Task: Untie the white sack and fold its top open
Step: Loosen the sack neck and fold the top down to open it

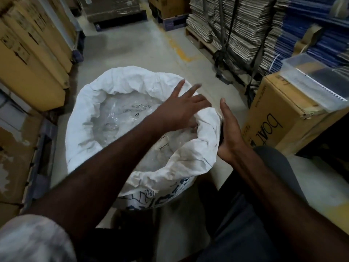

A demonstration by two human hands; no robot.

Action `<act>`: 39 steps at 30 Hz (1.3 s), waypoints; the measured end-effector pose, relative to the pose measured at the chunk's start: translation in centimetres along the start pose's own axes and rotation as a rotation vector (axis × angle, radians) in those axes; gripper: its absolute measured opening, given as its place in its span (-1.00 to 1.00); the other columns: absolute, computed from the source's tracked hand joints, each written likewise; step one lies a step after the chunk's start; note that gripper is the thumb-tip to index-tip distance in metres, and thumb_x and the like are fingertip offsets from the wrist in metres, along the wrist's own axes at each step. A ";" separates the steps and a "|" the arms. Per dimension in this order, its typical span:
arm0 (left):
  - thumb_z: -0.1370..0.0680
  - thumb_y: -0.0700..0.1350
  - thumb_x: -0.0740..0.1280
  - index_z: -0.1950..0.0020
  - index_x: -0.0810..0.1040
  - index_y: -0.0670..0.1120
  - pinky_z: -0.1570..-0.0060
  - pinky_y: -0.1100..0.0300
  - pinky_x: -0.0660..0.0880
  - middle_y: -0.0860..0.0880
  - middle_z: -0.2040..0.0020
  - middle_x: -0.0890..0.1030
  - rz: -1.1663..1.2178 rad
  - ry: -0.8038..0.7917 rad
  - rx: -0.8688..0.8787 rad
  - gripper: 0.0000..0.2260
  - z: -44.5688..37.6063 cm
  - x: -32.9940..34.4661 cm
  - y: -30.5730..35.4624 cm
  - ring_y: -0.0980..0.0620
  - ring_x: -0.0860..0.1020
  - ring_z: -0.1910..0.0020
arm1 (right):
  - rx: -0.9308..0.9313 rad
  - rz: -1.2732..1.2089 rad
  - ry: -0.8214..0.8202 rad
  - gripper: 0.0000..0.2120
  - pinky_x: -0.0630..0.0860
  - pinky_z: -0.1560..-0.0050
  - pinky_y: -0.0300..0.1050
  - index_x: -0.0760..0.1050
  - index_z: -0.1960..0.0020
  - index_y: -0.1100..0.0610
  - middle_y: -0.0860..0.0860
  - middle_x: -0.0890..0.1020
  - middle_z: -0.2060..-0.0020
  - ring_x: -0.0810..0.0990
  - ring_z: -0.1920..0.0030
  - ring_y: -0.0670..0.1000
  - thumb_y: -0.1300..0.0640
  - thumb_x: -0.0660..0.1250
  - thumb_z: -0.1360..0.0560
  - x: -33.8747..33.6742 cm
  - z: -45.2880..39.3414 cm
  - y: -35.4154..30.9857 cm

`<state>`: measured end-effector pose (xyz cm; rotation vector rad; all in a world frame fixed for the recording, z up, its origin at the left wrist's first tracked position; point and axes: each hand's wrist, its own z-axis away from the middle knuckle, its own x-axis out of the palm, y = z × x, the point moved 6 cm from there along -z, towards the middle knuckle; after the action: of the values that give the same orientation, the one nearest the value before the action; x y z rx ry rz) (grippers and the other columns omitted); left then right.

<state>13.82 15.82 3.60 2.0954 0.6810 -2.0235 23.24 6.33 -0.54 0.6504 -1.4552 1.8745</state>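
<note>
A person stands over a large white woven plastic sack (pixel 132 118) on the grey concrete floor (pixel 136 50) of a storeroom, working on its mouth with both bare hands. The sack sits just in front of the person's legs, with tall yellow-brown cardboard cartons (pixel 32 53) to its left, a printed brown carton (pixel 283 114) to its right and stacks of flattened grey cardboard (pixel 236 25) beyond it on the right. No tie or cord can be seen anywhere on the sack, and its mouth already gapes wide: the rim is rolled outward into a thick cuff along the far and left sides, exposing crumpled clear plastic bags (pixel 117 118) packed inside. The left hand (pixel 181 108) reaches across the opening to the right part of the rim, fingers spread wide and loose above the fabric, its thumb side hidden in the folds, so whether it pinches the cloth cannot be told. The right hand (pixel 228 133) is held flat and open, fingers straight and together, its palm against the outside of the rim there, gripping nothing. By the look of it the untying is done and most of the folding too; what appears to remain is the bunched section of cuff between the two hands and along the near edge, which sits higher and more crumpled than the rest and likely wants turning down and smoothing.
</note>
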 end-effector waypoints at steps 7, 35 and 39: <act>-0.54 0.28 0.53 -0.06 0.67 -0.09 0.09 0.16 0.40 0.02 0.12 0.68 0.346 -0.239 -0.046 -0.57 -1.3 0.6 -3.5 -0.11 0.64 0.09 | -0.220 0.744 0.431 -0.35 0.69 -0.06 0.02 0.47 -0.27 -0.07 0.07 0.71 -0.12 0.74 -0.08 0.08 -0.35 0.59 -0.34 -3.4 -0.2 -2.1; -0.74 0.08 0.30 -0.63 0.45 0.03 -0.65 -0.19 0.19 -0.02 -0.51 0.56 0.110 0.266 -0.073 -0.55 2.0 3.3 -4.1 -0.04 0.48 -0.54 | -0.357 1.236 0.407 -0.64 0.49 0.26 -0.07 0.50 -0.12 -0.05 -0.12 0.67 0.18 0.65 0.17 -0.11 0.11 0.16 -0.36 -2.7 -2.2 -1.9; -0.75 -0.08 0.22 -0.37 0.58 -0.09 -0.19 -0.17 0.56 -0.11 -0.10 0.72 0.572 0.273 -0.177 -0.75 -0.1 2.8 -4.5 -0.12 0.66 -0.08 | -0.432 1.515 0.417 -0.69 0.41 0.33 0.04 0.37 -0.19 -0.02 0.06 0.64 0.18 0.58 0.20 0.17 0.25 0.21 -0.51 -1.7 -2.0 -2.0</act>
<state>11.93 20.46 1.81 2.1563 0.2337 -1.3442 25.91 8.19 -1.06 -1.3627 -2.1137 2.2148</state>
